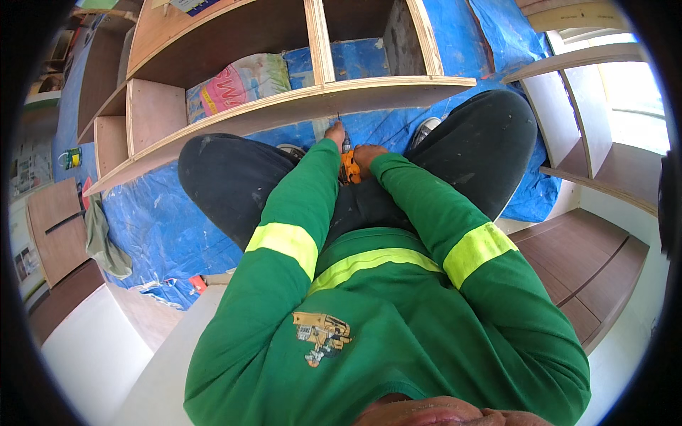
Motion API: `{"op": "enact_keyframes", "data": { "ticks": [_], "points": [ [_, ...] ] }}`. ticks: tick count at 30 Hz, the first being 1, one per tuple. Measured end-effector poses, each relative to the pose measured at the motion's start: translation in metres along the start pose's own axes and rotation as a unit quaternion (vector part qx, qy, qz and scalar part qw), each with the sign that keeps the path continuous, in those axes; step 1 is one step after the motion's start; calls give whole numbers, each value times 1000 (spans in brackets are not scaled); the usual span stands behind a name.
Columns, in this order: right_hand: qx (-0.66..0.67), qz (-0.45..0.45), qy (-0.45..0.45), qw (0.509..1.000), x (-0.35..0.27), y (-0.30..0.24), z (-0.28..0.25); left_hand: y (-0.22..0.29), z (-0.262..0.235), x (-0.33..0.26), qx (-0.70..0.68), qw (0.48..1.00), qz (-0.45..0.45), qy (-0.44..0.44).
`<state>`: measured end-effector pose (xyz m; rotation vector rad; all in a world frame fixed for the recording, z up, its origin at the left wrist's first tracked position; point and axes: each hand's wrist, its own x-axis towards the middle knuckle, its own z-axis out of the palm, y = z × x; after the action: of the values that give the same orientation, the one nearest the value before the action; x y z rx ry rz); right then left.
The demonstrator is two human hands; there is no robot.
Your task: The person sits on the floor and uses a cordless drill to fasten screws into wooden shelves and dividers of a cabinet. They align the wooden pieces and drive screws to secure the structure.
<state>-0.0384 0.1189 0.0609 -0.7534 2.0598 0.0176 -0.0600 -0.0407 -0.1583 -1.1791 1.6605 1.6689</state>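
Between my knees, an orange and black power drill points away from me toward a plywood shelf unit. My right hand is closed around the drill's body. My left hand is closed at the front end of the drill, beside its chuck. A thin dark bit or screw sticks out past the left fingertips, close to the unit's long plywood edge. Whether it touches the wood, and what exactly the left fingers pinch, I cannot tell.
A blue tarp covers the floor. A printed plastic sack lies inside the shelf unit. More plywood shelving stands at the right, above brown panels. At the left are a small green can and a grey-green cloth.
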Motion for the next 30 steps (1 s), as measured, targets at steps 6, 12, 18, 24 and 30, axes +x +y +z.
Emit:
{"op": "enact_keyframes", "data": {
  "ticks": [6, 12, 18, 24, 30],
  "points": [
    [34, -17, -46, 998, 3, 22, 4, 12, 16, -110, 57, 960, -136, -237],
    [17, -32, -29, 999, 15, 27, 22, 17, 23, -134, -37, 936, -274, -217],
    [12, -28, 7, 1000, 6, 13, 16, -32, 29, -47, -118, 930, -275, -215],
    [25, -2, -45, 999, 16, 28, 20, -1, 45, -82, -59, 931, -306, -192],
    [4, 8, 2, 1000, 23, 24, 30, 7, 31, -94, 74, 937, -256, -227]
  ]
}}
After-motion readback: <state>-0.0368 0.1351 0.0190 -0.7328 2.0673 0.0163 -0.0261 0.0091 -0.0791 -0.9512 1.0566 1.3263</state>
